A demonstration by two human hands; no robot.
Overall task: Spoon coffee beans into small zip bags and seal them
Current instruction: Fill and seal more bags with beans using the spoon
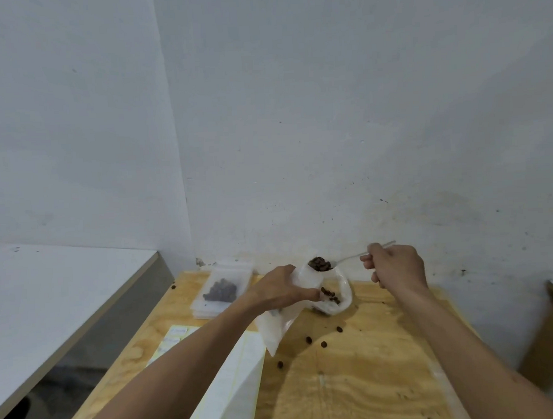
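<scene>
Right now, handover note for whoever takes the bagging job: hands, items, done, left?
Left hand: holds the small zip bag open, above the table.
Right hand: holds the spoon, heaped with beans, at the bag's mouth.
Bean pouch sits open behind the bag.
Done: one filled bag on the stack, far left.
Left: tip the beans in, seal; pick up the spilled beans.

Both forearms are bare, sleeveless to the frame edge, and the hands [281,289] wear nothing.

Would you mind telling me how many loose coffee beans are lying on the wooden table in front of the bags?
4: one nearest the open bag, two just below it, and one by the bag's lower corner. Other dark specks may also be beans.
</scene>
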